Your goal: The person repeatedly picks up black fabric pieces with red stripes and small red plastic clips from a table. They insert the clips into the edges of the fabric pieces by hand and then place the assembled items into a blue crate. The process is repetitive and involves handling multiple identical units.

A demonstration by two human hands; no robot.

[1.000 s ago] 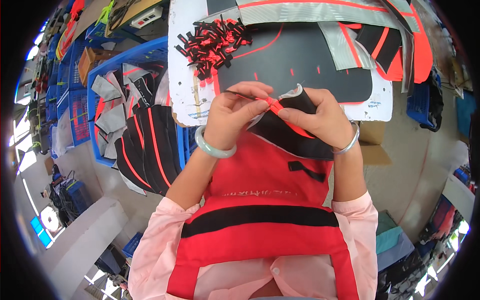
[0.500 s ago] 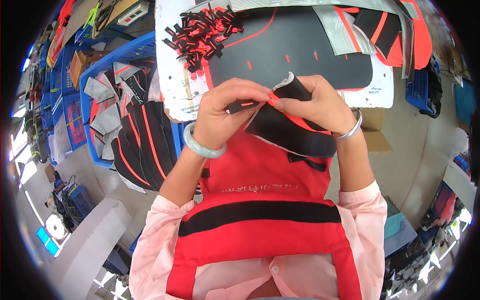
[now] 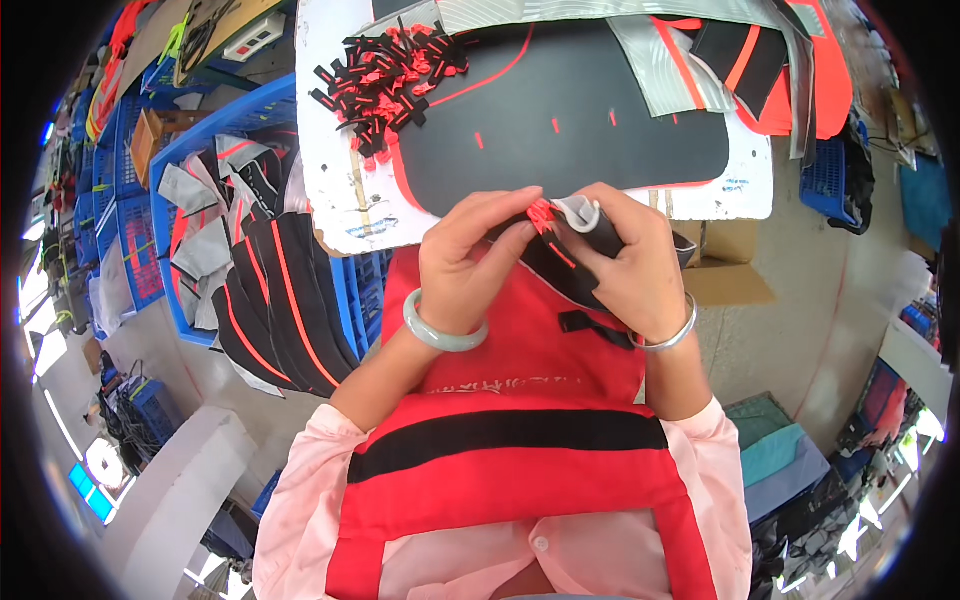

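Observation:
Close to the table's near edge, my two hands meet over a folded black fabric piece [image 3: 555,268] with a red stripe and a grey-white edge. My left hand [image 3: 470,255] is closed, thumb and fingers pinching a small red-and-black fabric tab [image 3: 541,214] at the piece's end. The folded cloth is wrapped in my right hand [image 3: 640,262], with its pale edge curling up by the thumb. Part of the piece hides behind my fingers and palm. A heap of similar black-and-red tabs [image 3: 385,85] lies on the table, up and left of my hands.
A dark board [image 3: 570,150] with red marks lies on the white table [image 3: 350,225]. Grey and black striped pieces [image 3: 680,70] rest at the far right. On the left, a blue crate [image 3: 350,300] holds several striped cut pieces. A cardboard box [image 3: 735,275] sits beyond my right hand.
My hands have come a little lower and the black piece is folded up more within my right hand. The red tab now bunches between my fingertips. The view has shifted slightly.

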